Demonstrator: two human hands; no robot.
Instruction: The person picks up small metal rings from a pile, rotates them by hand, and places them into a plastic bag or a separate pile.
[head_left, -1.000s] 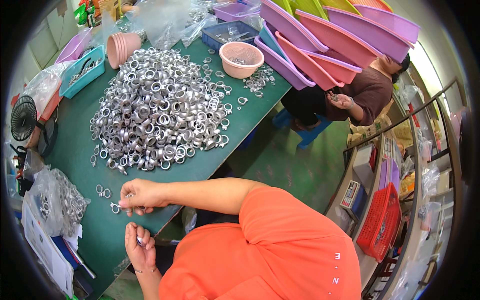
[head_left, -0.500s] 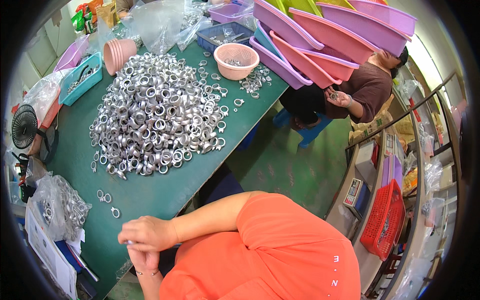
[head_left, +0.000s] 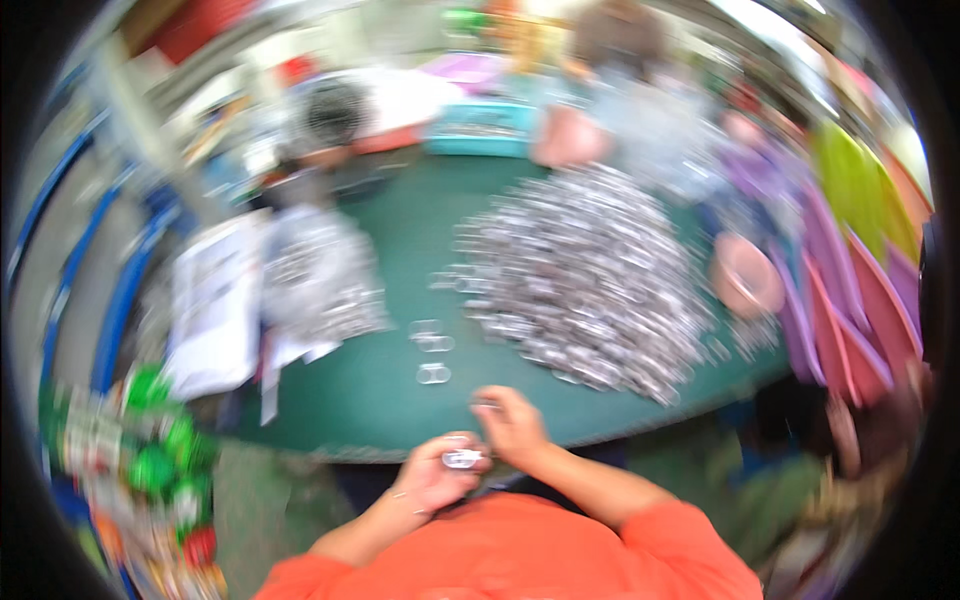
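Green tabletop [head_left: 410, 410] bears a heap of metal rings [head_left: 590, 285], all blurred; at its near edge the left hand [head_left: 432, 482] holds a shiny ring-like piece [head_left: 462, 459] in curled fingers; the right hand [head_left: 515, 430] is just beside, fingers bent, whether gripping anything I cannot tell; the step seems close handling of that piece; the next move calls for fine fingertip control.

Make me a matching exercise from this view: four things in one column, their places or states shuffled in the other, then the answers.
1. Left hand
2. Teal basket
3. Pink basket
4. Clear bag

A. Right of the ring heap
B. Beside white papers
C. Holding a metal ring
D. Toward the table's far side

Pairs: 1-C, 2-D, 3-A, 4-B
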